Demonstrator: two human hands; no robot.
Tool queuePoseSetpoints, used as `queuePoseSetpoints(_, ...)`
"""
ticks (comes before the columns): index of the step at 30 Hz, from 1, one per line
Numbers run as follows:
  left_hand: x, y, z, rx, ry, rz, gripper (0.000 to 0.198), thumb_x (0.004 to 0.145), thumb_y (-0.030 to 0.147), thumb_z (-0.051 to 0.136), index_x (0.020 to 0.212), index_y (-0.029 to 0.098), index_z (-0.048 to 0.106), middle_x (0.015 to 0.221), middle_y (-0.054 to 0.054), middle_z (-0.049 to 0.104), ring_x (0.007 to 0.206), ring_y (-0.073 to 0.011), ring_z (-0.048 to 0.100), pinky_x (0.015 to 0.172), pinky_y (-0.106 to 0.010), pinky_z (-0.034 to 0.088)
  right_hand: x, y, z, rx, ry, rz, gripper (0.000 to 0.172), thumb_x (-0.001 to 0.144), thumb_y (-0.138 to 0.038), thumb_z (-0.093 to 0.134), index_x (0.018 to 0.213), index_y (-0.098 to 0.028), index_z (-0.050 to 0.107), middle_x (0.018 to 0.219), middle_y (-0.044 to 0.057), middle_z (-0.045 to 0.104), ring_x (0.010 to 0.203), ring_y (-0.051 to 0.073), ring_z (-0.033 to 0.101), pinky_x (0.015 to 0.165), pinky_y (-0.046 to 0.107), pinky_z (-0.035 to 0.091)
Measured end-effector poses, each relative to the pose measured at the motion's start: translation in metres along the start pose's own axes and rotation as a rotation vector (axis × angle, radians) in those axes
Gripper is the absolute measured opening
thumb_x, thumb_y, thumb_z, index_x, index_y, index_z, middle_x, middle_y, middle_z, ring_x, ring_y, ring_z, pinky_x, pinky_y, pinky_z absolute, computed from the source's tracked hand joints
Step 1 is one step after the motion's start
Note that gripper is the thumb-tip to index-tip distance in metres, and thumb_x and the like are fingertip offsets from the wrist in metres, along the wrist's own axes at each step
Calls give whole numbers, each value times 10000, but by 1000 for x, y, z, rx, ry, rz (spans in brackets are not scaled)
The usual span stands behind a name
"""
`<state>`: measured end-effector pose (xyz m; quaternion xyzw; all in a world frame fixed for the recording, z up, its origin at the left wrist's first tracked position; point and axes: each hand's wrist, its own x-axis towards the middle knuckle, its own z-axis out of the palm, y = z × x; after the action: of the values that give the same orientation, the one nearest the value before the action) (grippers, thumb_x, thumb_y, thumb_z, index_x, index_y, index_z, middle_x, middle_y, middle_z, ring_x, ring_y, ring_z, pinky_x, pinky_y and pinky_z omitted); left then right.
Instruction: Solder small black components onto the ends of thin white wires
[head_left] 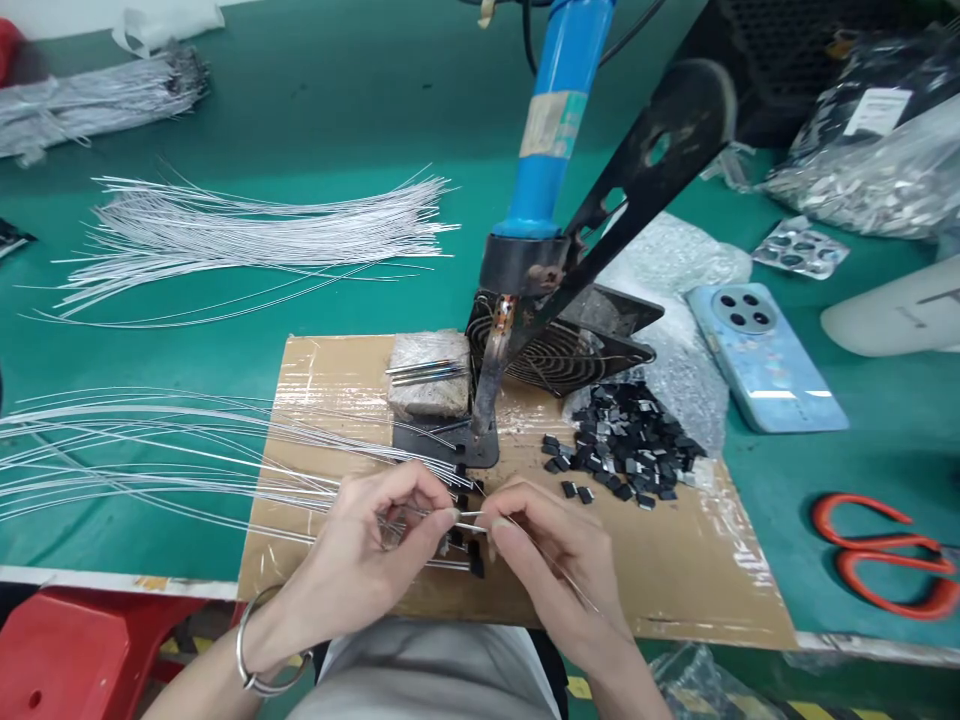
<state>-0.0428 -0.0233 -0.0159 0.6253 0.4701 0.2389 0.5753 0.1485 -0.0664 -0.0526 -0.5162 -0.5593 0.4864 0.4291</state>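
My left hand [386, 555] pinches thin white wires between thumb and forefinger. Their short ends [471, 520] bridge the small gap to my right hand [551, 560], whose thumb and fingertips also close on them. A fine silvery strand [570, 582] runs from the right fingertips back across that palm towards the wrist. Small black connectors [475, 560] sit on the ends of other wires [315, 485] beneath and beyond my left hand, partly hidden by it. Just past both hands, a blue-handled soldering iron [551, 130] points tip-down on its black stand [645, 150].
Cardboard [675, 580] covers the work spot. On it lie a pile of black connectors [637, 440], a small fan [555, 350] and a wrapped block [427, 390] bearing metal rods. Loose white wires [262, 235] lie behind; a phone [765, 355] and red-handled scissors [885, 555] are right.
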Motion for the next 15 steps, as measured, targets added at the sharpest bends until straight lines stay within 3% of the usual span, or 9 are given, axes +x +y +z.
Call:
queuePoseSetpoints(6, -2, 0, 0, -27, -45, -41, 133, 966, 241, 583, 855, 178, 621, 698, 9, 580, 613, -117, 473, 544, -253, 359, 3, -1, 1, -72, 6, -133, 159, 965, -134, 568, 830, -211, 599, 714, -21, 541, 629, 114, 514, 553, 243, 368)
queuePoseSetpoints(11, -4, -2, 8, -50, -3, -104, 145, 930, 300, 632, 872, 176, 681, 737, -21, 631, 580, -122, 445, 514, -265, 341, 3, -1, 5, -103, 25, -225, 160, 945, -75, 559, 875, -216, 591, 743, -9, 544, 665, 127, 530, 586, 255, 399)
queuePoseSetpoints(15, -2, 1, 12, -37, 52, -114, 220, 943, 338, 611, 793, 183, 652, 648, 3, 559, 562, -123, 412, 508, -264, 324, 1, 0, 11, -90, 163, -199, 158, 943, -93, 575, 852, -213, 624, 715, 0, 568, 644, 138, 532, 578, 267, 412)
